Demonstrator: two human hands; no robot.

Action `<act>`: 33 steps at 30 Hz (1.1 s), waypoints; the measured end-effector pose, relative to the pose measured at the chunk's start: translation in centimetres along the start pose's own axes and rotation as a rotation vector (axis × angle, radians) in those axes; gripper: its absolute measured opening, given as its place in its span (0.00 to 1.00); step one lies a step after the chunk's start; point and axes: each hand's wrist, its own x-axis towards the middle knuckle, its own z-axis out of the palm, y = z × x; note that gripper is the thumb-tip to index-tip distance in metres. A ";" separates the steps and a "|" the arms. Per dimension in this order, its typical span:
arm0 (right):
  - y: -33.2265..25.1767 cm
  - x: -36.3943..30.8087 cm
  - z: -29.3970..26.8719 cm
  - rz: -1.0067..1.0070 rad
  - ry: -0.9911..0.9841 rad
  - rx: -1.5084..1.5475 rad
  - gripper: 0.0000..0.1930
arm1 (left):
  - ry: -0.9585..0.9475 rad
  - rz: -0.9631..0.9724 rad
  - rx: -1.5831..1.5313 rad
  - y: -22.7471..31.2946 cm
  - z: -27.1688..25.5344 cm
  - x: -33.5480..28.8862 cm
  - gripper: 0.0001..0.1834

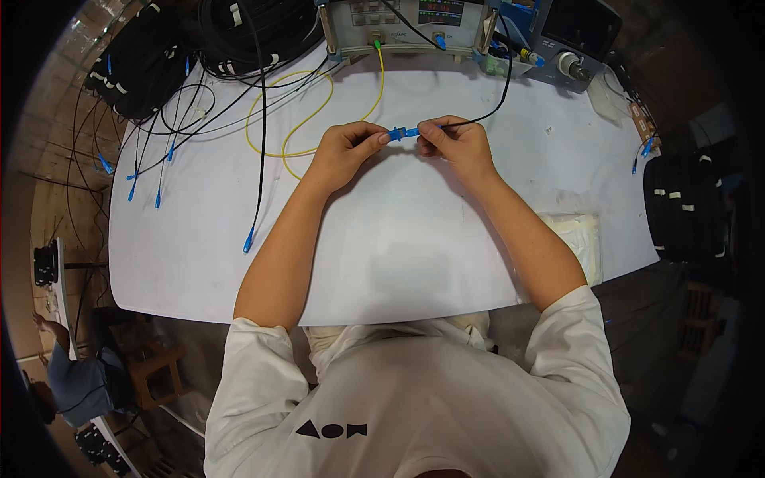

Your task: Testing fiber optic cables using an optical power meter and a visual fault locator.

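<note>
Hands: two are showing, the left hand point(344, 149) and the right hand point(460, 146).
Yellow cables: one yellow cable point(275, 119) is lying looped.
Instruments: two are sitting at the far edge, a grey instrument point(398, 24) and a dark instrument point(574, 36).
Tables: one white table point(398, 239) is bearing everything.
Black cable bundles: at least three are lying about, one being the black cable bundle point(139, 68).

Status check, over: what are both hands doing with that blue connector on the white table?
Left hand and right hand both pinching the blue connector above the white table. Black cable trails from right hand. Yellow cable looped nearby, not blocking.
</note>
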 end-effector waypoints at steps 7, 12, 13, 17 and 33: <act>0.2 0.1 0.1 0.012 0.014 0.047 0.13 | -0.005 -0.008 -0.027 0.2 0.0 -0.1 0.13; 0.1 0.1 0.1 0.020 0.015 0.041 0.13 | -0.013 -0.006 0.017 0.6 0.2 -0.2 0.13; 0.1 0.0 0.2 0.017 0.002 0.024 0.13 | -0.016 0.010 0.041 0.6 0.2 -0.3 0.13; 0.1 -0.1 0.6 -0.007 -0.001 0.024 0.12 | -0.015 0.004 0.052 0.8 0.2 -0.3 0.12; 0.4 -0.4 1.3 -0.060 0.039 0.017 0.12 | 0.057 0.021 -0.014 0.6 2.0 -0.1 0.12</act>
